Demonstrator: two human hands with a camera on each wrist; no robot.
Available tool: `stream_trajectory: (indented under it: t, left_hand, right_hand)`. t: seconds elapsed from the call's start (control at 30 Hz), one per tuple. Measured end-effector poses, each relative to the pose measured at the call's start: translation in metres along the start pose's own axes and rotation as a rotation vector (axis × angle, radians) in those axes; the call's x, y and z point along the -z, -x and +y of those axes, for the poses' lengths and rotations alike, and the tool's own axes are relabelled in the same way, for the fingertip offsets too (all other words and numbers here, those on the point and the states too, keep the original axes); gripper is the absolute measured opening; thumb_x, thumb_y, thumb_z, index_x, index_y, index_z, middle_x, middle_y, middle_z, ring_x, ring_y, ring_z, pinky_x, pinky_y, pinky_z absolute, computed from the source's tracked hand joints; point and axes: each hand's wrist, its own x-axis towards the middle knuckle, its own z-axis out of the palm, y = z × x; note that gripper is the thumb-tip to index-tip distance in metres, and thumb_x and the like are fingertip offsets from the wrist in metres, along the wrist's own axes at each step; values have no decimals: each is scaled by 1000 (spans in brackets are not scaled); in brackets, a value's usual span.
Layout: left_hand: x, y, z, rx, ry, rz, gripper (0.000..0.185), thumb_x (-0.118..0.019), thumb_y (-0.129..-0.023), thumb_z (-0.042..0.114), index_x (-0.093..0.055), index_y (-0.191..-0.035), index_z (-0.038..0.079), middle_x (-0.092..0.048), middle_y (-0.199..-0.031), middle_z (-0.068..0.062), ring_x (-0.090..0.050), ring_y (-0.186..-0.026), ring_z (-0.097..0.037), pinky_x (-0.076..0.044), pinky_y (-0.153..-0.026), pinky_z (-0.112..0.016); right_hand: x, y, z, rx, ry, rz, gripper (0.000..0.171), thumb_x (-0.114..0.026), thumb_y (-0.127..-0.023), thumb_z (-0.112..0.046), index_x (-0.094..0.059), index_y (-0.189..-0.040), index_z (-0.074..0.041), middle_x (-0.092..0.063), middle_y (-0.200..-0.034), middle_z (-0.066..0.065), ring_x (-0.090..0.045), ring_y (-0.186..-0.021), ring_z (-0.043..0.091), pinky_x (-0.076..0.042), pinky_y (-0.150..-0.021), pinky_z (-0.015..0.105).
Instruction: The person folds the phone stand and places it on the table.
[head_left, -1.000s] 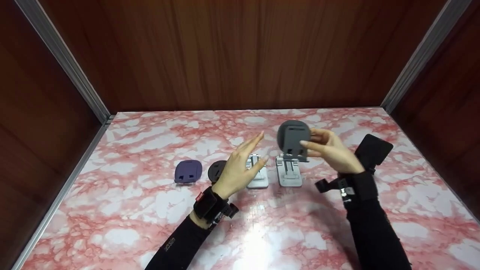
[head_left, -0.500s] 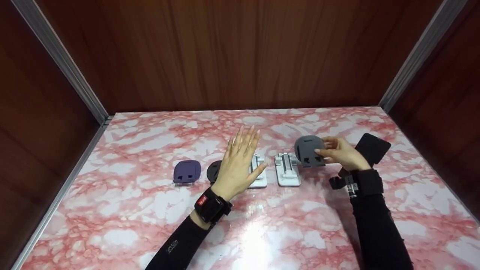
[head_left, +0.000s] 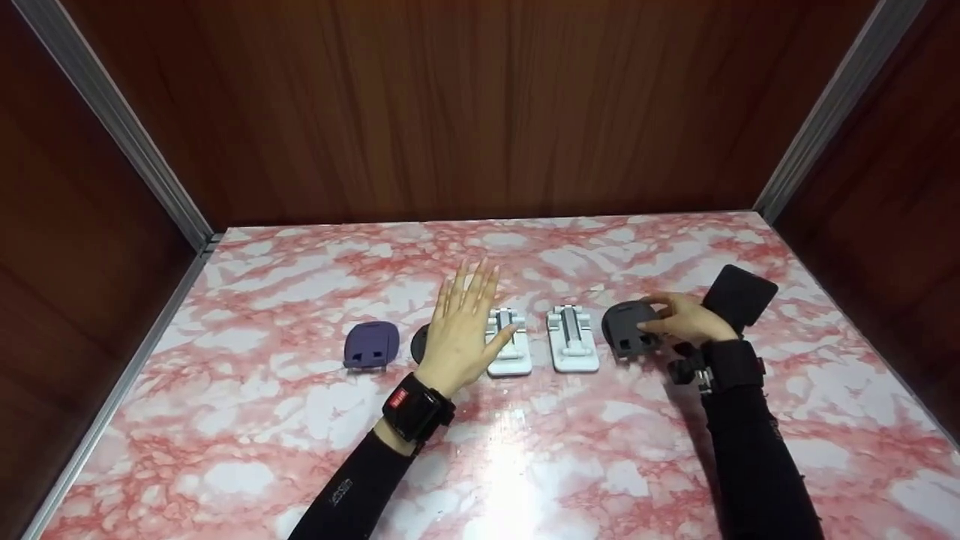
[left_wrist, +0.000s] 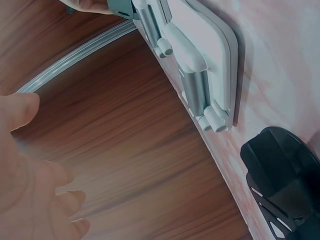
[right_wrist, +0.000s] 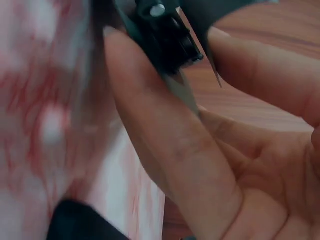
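My right hand (head_left: 694, 319) pinches the right edge of a dark grey folding phone stand (head_left: 622, 326), thumb in front and fingers behind, low over the table. In the right wrist view, thumb and fingers close around the stand's dark hinge part (right_wrist: 172, 42). My left hand (head_left: 459, 337) is held with straight fingers and grips nothing. It overlaps a white phone stand (head_left: 511, 367) and mostly hides a black round one (head_left: 418, 345) in the head view. The left wrist view shows that white stand (left_wrist: 215, 60) and the black one (left_wrist: 280, 165) lying apart from the fingers.
A second white phone stand (head_left: 574, 360) lies left of the grey one. At the row's left end is a purple stand (head_left: 372, 345). A black square-plated stand (head_left: 739, 296) rises behind my right wrist. Wood panels (head_left: 480, 112) enclose the marbled table (head_left: 300, 465).
My right hand has carried the grey phone stand right and down, from above the second white stand to beside it. My left hand has turned palm-down and shifted slightly left.
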Motion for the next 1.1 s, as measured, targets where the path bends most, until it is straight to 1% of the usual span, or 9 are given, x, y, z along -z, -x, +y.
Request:
stream_trajectory:
  t: [0.23,0.3,0.43,0.5,0.57,0.7,0.83,1.0,1.1]
  left_hand:
    - [0,0,-1,8,20,-33,81,-36,-101,58,-7,-160,11,-4,-168,-6,2,-155,-29,-3,-127,-50]
    - [1,0,-1,8,28,-36,81,-36,-101,57,-7,-160,10,-4,-168,-6,2,-155,-30,-2,-127,-49]
    - [1,0,0,6,42,-46,80,-37,-101,56,-7,-160,10,-4,-167,-7,2,-155,-30,1,-127,-48]
    - [1,1,0,7,45,-54,80,-37,-101,56,-8,-160,10,-4,-167,-7,3,-155,-30,1,-127,-48]
    - [1,1,1,9,45,-59,80,-37,-101,57,-9,-160,10,-5,-167,-8,3,-155,-30,1,-127,-48]
    - [0,0,1,11,47,-70,80,-37,-101,57,-9,-160,10,-6,-167,-8,3,-155,-29,1,-127,-48]
    - [0,0,1,16,49,-86,80,-37,-101,57,-9,-160,11,-5,-167,-8,4,-155,-29,1,-127,-48]
    - [0,0,1,17,55,-84,80,-39,-101,57,-11,-160,10,-6,-167,-8,2,-155,-29,-1,-127,-48]
    - [-1,1,2,11,60,-74,79,-42,-101,54,-14,-159,9,-7,-167,-9,1,-155,-29,-2,-127,-48]
  right_hand:
    - [1,1,-2,24,183,11,64,-63,-96,-23,-40,-140,18,-59,-117,38,-66,-93,31,-55,-69,31]
    - [0,1,-5,20,212,8,63,-63,-96,-24,-43,-137,19,-59,-117,38,-65,-89,29,-53,-68,31]
    - [-4,0,-9,-11,262,21,60,-64,-95,-25,-48,-131,20,-62,-113,35,-65,-74,20,-52,-65,29]
    - [-5,-1,-11,-20,298,37,59,-65,-94,-27,-51,-127,20,-63,-111,35,-65,-72,19,-53,-67,31]
    - [-7,-1,-13,-22,327,55,57,-65,-93,-27,-55,-123,20,-63,-110,35,-66,-74,24,-54,-71,35]
    - [-10,-2,-16,-39,371,76,55,-65,-93,-29,-58,-120,19,-61,-116,36,-63,-91,35,-52,-83,43]
    - [-11,-2,-18,-50,380,74,54,-64,-93,-28,-59,-119,19,-60,-117,38,-61,-96,39,-52,-86,47]
    - [-14,-2,-20,-38,399,95,50,-65,-92,-24,-60,-116,20,-60,-117,38,-60,-103,46,-51,-92,54]
    - [-16,-1,-21,-32,405,114,49,-65,-91,-20,-58,-116,21,-59,-117,40,-62,-100,47,-51,-92,55]
